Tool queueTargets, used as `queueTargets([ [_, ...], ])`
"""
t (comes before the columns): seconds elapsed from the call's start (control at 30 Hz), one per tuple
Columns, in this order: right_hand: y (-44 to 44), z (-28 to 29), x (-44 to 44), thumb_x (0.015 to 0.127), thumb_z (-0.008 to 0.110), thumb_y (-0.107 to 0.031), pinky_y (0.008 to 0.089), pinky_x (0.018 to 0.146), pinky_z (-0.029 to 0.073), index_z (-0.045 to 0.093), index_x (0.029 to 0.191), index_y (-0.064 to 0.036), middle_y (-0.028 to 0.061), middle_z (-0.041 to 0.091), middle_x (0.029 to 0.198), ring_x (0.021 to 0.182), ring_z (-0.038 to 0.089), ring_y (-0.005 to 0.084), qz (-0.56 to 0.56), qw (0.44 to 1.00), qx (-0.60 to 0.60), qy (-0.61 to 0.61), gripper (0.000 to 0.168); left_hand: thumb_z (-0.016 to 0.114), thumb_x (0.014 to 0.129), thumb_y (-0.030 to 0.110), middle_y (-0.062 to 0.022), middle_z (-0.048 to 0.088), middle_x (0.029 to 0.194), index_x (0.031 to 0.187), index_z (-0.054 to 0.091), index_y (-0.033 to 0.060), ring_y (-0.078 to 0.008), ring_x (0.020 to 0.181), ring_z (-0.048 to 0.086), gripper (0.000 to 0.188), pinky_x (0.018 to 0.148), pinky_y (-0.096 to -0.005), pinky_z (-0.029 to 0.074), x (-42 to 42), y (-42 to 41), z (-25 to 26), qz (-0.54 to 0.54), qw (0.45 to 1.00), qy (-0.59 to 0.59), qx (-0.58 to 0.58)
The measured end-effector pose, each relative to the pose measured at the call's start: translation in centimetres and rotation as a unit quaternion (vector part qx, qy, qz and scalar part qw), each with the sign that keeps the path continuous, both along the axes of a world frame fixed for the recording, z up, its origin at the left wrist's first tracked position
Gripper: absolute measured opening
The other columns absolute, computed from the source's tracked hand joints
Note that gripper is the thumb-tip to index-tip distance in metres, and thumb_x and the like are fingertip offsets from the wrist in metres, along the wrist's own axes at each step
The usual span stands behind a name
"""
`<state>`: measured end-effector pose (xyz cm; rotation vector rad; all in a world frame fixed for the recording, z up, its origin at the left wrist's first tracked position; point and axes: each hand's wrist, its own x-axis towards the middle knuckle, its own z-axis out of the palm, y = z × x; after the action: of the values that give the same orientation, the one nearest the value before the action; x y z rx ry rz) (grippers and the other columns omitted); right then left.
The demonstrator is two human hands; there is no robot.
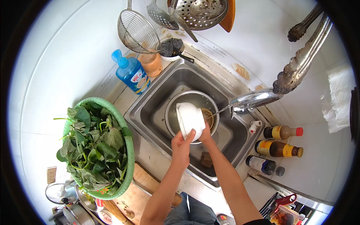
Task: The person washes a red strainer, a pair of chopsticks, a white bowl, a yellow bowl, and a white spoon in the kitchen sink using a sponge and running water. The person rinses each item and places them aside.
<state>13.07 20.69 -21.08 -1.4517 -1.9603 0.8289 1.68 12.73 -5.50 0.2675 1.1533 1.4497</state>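
Note:
My left hand point(182, 144) grips the rim of a white bowl point(192, 119), which is tilted on its side above a round metal basin point(170, 105). At the bowl's right side is my right hand point(206, 133), its fingers partly hidden behind the bowl and near a small yellowish round scoop or cup point(207, 116); whether it holds that cannot be told. The basin stands in a stainless steel sink point(157, 112). Water runs from the chrome faucet point(250, 101) towards the yellowish piece.
A green basket point(130, 157) of leafy greens stands left of the sink. Behind are a blue pump bottle point(133, 74) and a tub with steel wool point(171, 47). Sauce bottles point(278, 148) stand at the right. Strainers point(139, 31) hang above; a cutting board point(146, 177) lies near my left arm.

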Motion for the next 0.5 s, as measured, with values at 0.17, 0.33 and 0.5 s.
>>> queueTargets([
  [0.17,0.7,-4.9,0.4,0.080,0.067,-0.017,0.0503,0.103,0.045,0.054,0.135,-0.022,0.0072,0.033,0.155,0.133,0.039,0.0465,0.127,0.956,0.089,-0.250,0.056,0.068,0.093,0.013,-0.0044,0.071,0.095,0.107,0.069,-0.0009,-0.0095,0.082,0.061,0.020,0.076,-0.0270,0.049,-1.4,-6.2,3.9,-0.112,0.962,0.247,-0.026],
  [0.33,-1.6,2.8,-1.3,0.064,0.077,-0.002,0.0471,0.089,0.049,0.056,0.114,-0.006,0.0140,0.042,0.137,0.122,0.048,0.0390,0.112,0.980,-0.041,-0.162,0.055,0.069,0.085,0.004,-0.0113,0.066,0.079,0.100,0.070,0.0012,-0.0221,0.068,0.061,0.015,0.063,-0.0325,0.047,-3.4,-15.1,6.9,-0.142,0.861,0.488,-0.019],
  [0.5,1.2,-1.8,0.6,0.066,0.076,-0.001,0.0545,0.083,0.049,0.045,0.107,-0.006,0.0206,0.044,0.124,0.100,0.055,0.0461,-0.013,0.998,-0.047,-0.041,0.051,0.069,0.076,-0.002,-0.0097,0.067,0.080,0.097,0.071,0.0038,-0.0276,0.071,0.061,0.022,0.067,-0.0377,0.046,-3.7,-21.1,9.9,-0.159,0.766,0.622,0.035],
])
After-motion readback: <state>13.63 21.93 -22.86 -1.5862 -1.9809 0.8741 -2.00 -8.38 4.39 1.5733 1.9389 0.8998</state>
